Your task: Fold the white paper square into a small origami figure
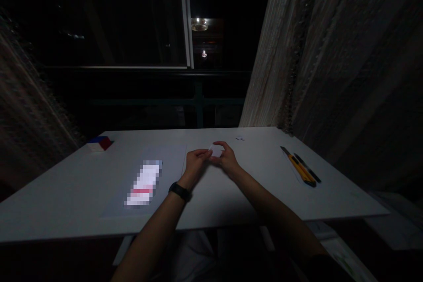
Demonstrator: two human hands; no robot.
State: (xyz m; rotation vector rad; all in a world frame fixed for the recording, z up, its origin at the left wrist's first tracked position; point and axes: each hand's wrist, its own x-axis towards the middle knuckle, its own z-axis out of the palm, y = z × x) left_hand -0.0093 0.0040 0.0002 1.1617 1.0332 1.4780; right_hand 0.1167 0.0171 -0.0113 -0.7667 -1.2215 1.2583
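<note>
Between both hands, just above the white table (pixel 231 202), is a small piece of white paper (pixel 216 150). My left hand (pixel 195 163), with a dark band on its wrist, pinches the paper's left edge between thumb and fingers. On the other side, my right hand (pixel 228 158) grips it with the index finger curved over the top and the thumb low. Part of the paper is hidden behind the fingers. Beyond the hands, a few tiny dark-marked scraps (pixel 239 138) lie on the tabletop.
A yellow utility knife (pixel 300 169) with its blade out lies at right, beside a black pen (pixel 307 167). At left, a lit phone (pixel 144 183), its screen blurred, rests on a large paper sheet (pixel 173 158). A puzzle cube (pixel 99 143) stands far left. Curtains (pixel 267 53) flank a dark window.
</note>
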